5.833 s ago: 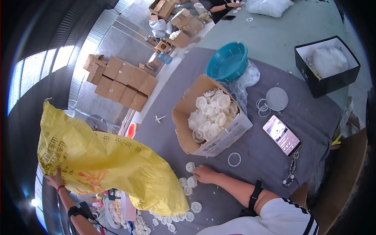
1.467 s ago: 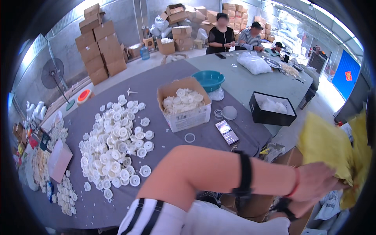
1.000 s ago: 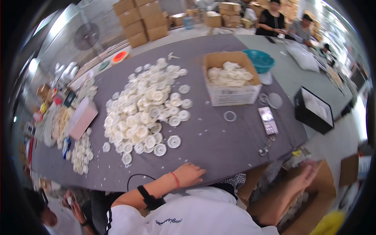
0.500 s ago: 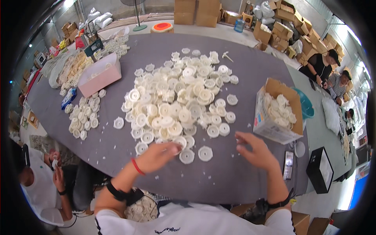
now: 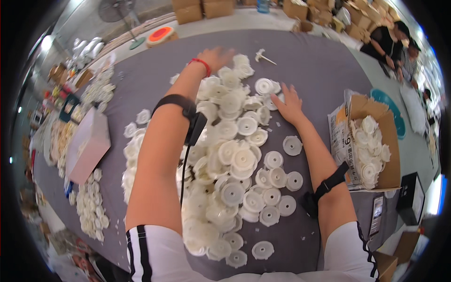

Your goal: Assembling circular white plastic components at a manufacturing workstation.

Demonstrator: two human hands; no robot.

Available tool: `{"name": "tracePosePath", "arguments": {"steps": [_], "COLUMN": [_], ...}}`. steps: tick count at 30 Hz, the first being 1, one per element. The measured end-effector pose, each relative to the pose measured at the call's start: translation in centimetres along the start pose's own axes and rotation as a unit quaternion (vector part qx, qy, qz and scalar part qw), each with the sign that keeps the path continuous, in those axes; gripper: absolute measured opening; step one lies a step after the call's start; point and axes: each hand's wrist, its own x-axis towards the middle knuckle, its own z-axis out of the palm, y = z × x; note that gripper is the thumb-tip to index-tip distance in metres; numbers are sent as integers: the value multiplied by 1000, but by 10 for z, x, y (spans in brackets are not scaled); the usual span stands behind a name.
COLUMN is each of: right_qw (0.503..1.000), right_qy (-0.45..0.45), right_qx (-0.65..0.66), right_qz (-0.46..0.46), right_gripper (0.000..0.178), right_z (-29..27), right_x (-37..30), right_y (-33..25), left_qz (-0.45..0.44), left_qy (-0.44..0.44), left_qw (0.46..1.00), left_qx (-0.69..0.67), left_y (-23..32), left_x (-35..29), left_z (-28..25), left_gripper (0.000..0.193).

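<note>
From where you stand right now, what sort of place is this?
Most likely a workshop or sorting area: a heap of white, plastic-looking discs lies on a grey cloth-covered table, an open cardboard box holds similar pieces, and more cardboard boxes stand beyond the table.

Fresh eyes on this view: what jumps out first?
A sprawling pile of white plastic discs fills the middle of the gray-covered table. Two bare hands frame its far end: the left hand, blurred, and the right hand, fingers spread beside discs. At right stands an open cardboard box of similar discs, a teal basin partly behind it.
</note>
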Motion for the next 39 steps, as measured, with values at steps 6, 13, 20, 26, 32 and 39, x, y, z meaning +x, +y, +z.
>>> {"name": "tracePosePath", "arguments": {"steps": [6, 13, 20, 26, 32, 39], "right_qw": [995, 951, 927, 937, 925, 928], "right_qy": [-9, -154, -200, -222, 42, -14], "right_qx": [24, 238, 253, 218, 375, 356], "right_qz": [-96, -123, -190, -159, -41, -106], "right_gripper": [64, 56, 50, 44, 41, 28], "right_z": [9, -11, -28, -50, -103, -120], "right_x": [5, -40, -155, -231, -335, -530], "right_y": [8, 16, 3, 22, 4, -14], "left_qz": [-37, -5, -30, 68, 183, 67], "left_qy": [-93, -240, -232, -139, 110, 227], "left_qw": [992, 970, 967, 988, 977, 952], "left_qx": [81, -48, -100, -7, -10, -192], "left_y": [8, 41, 67, 111, 152, 156], "left_x": [49, -41, -167, -251, -383, -631], "left_z": [76, 85, 78, 90, 36, 91], "left_gripper": [90, 70, 59, 59, 41, 20]}}
